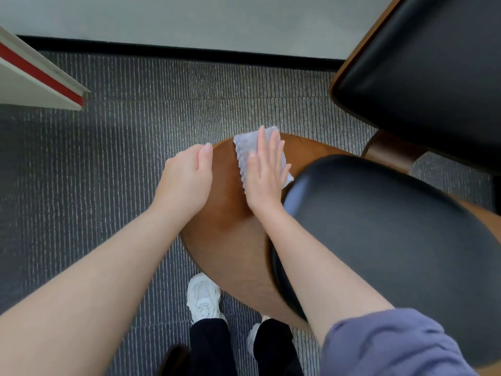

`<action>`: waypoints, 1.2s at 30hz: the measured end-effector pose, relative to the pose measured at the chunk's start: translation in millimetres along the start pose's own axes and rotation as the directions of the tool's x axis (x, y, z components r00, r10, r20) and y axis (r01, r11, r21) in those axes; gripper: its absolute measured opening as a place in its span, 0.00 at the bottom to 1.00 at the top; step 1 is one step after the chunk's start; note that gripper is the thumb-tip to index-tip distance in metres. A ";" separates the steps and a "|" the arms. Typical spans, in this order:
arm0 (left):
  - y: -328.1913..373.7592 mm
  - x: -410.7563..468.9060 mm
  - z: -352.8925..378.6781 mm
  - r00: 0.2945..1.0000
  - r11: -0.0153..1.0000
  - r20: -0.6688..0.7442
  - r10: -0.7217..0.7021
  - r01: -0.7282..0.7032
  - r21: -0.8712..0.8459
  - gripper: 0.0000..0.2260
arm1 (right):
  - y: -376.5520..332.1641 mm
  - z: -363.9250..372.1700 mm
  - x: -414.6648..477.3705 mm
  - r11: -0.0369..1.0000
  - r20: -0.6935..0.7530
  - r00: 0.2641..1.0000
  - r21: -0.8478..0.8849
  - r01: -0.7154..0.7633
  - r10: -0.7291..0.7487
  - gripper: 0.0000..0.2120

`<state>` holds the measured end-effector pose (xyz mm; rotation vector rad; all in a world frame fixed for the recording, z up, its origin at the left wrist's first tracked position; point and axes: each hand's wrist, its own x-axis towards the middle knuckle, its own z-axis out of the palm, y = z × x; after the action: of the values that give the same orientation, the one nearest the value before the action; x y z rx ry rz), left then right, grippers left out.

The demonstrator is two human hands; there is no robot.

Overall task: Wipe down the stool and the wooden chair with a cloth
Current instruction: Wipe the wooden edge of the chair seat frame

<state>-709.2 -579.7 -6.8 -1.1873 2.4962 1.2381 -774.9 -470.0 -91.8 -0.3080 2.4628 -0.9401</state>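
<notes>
A curved brown wooden chair panel (227, 240) fills the middle of the view, with a black padded cushion (379, 226) against its right side. A pale grey textured cloth (244, 143) lies on the far part of the wood. My right hand (264, 175) presses flat on the cloth with straight fingers. My left hand (187, 177) grips the panel's left rim; its thumb lies on top and its fingers curl out of sight under the edge.
A second black padded seat in a wooden frame (423, 77) stands at the upper right. A white board with a red stripe (35, 77) juts in at the upper left. Grey ribbed carpet (122, 158) lies below, with my white shoes (203, 297) close to the panel.
</notes>
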 end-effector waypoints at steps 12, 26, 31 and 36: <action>-7.8 4.7 -1.1 0.999 0.988 0.034 0.010 -0.004 -0.157 0.24 | -8.6 8.3 -24.3 0.993 -0.025 0.999 -0.118 0.020 -0.023 0.27; -3.4 3.0 -8.3 0.987 0.945 0.154 -0.051 0.098 -0.313 0.21 | -42.8 25.8 -85.8 0.987 -0.029 0.987 -0.029 0.156 -0.156 0.28; -5.7 2.8 -5.9 0.988 0.969 0.151 -0.015 0.052 -0.242 0.17 | -3.6 24.2 -103.1 0.992 -0.027 0.997 -0.108 0.068 -0.071 0.27; -5.8 3.2 -3.6 0.994 0.977 0.098 0.041 -0.019 -0.214 0.18 | -26.3 27.7 -106.9 0.986 0.008 0.988 -0.062 0.153 -0.153 0.27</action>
<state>-706.6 -586.3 -9.3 -1.1002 2.3643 1.5656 -667.9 -465.6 -53.8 -0.5267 2.4972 -0.9241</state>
